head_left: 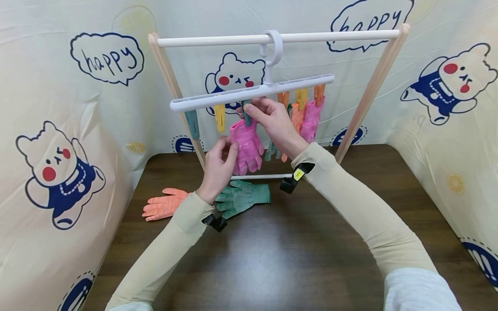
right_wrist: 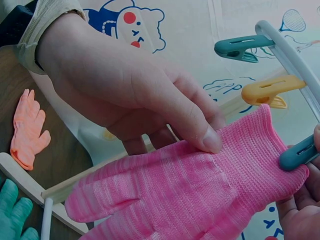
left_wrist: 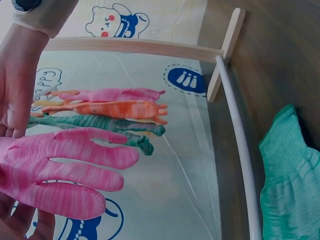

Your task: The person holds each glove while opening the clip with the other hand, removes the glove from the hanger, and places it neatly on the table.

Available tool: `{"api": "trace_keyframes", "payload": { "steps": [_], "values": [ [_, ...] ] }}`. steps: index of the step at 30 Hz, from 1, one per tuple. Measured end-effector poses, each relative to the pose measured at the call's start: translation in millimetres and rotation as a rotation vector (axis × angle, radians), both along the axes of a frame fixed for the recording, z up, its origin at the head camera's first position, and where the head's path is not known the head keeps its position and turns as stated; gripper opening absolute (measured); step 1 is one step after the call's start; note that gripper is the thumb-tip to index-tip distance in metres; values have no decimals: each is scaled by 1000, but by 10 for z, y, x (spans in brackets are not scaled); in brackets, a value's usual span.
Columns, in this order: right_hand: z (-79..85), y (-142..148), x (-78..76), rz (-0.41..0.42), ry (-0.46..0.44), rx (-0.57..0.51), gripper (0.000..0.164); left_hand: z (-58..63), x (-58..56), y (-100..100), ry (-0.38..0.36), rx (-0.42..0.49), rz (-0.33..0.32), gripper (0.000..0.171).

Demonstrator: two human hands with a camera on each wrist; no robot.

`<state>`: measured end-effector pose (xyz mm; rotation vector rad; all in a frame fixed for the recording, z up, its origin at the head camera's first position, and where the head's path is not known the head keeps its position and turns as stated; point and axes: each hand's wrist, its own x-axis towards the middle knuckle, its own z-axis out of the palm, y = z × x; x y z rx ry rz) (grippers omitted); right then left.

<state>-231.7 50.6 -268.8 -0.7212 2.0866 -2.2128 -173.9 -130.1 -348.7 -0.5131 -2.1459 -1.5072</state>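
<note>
A pink knitted glove (head_left: 247, 149) hangs fingers down below the white hanger (head_left: 218, 98), its cuff at a teal clothespin (head_left: 247, 114). My right hand (head_left: 280, 125) pinches that clothespin just under the hanger bar. Lower on the left, my left hand (head_left: 218, 166) pinches the glove's side edge between thumb and fingers. In the right wrist view, the clothespin (right_wrist: 299, 154) sits over the cuff's edge, with my left thumb lying on the glove (right_wrist: 165, 190). The left wrist view shows the pink glove's fingers (left_wrist: 85, 175) spread out.
Left of my hands, another teal clothespin (head_left: 192, 125) and a yellow clothespin (head_left: 219, 118) hang without gloves. Pink (head_left: 312, 119), orange (head_left: 298, 117) and green (head_left: 272, 150) gloves hang at right. On the table lie an orange glove (head_left: 163, 205) and a green glove (head_left: 245, 196). A wooden-legged rack (head_left: 365, 95) supports the hanger.
</note>
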Motion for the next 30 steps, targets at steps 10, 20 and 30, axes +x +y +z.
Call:
{"api": "trace_keyframes", "payload": {
  "steps": [10,20,30],
  "values": [
    [1,3,-16,0,-20,0,31,-6,-6,-7,-1,2,2,24],
    [-5,-21,-8,-12,1,-18,28,-11,3,-7,1,1,0,24],
    [3,-38,-2,-36,-4,-37,29,-102,8,-47,-21,-5,-14,22]
  ]
}}
